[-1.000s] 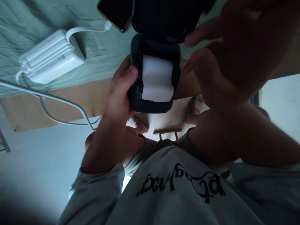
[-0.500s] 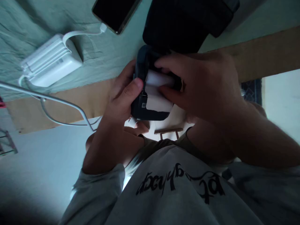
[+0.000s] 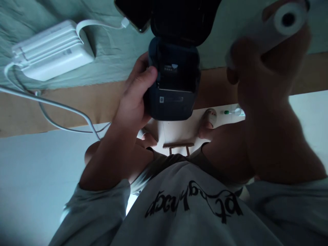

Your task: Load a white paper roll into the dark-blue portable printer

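Observation:
My left hand [image 3: 139,89] grips the left side of a dark portable label printer [image 3: 176,102], thumb on its near edge. The printer's lid [image 3: 183,20] hangs open on the far side, and its paper bay shows no roll, only a small white scrap inside. Off to the right, my right hand [image 3: 271,65] is closed around a white paper roll [image 3: 266,32]. The roll's hollow core faces me, and the hand is slightly blurred.
On the green cloth to the left lies a white power bank [image 3: 57,51] with a cable leading to a phone [image 3: 135,13]. A looser white cable [image 3: 64,107] crosses the brown table edge [image 3: 84,99]. Below, a wooden stool [image 3: 178,145] stands on the floor.
My right hand has lifted the paper roll out of the printer and carried it away to the right. The printer stays in my left hand, now more level, with its bay exposed.

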A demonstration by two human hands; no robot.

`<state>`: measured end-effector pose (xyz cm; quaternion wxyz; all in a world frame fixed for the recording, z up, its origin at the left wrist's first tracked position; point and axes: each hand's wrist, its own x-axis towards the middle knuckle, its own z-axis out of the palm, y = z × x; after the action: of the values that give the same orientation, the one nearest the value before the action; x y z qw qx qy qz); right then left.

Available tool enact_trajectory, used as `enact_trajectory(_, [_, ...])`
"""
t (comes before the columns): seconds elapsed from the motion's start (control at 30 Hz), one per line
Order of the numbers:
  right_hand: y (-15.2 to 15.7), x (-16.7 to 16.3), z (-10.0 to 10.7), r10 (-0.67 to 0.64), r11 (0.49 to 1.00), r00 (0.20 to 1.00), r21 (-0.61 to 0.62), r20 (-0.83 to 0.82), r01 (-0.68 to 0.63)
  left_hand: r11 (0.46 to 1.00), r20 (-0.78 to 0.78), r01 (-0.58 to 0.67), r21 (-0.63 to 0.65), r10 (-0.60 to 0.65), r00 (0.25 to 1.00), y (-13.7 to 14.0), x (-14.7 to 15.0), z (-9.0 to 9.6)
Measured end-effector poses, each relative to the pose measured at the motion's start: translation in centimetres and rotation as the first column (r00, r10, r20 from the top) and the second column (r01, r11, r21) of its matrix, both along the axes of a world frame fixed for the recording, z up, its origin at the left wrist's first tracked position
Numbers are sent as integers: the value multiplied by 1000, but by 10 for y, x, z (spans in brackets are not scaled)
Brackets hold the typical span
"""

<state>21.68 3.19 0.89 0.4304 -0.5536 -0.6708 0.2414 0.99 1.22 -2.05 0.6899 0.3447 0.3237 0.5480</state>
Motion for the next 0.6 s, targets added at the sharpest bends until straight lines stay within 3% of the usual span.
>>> enact_trajectory(0.13, [8, 10, -7, -29, 997, 985, 80, 170, 16, 999, -21, -5, -37, 4, 1000, -4, 0, 6])
enact_trajectory(0.3, [10, 17, -5, -38, 990, 896, 140, 443, -27, 998, -17, -6, -65, 5, 1000, -7, 0, 11])
enact_trajectory(0.6, [9, 9, -10, -1, 1000, 882, -18, 470, 10, 992, -62, 4, -126, -12, 998, -9, 1, 17])
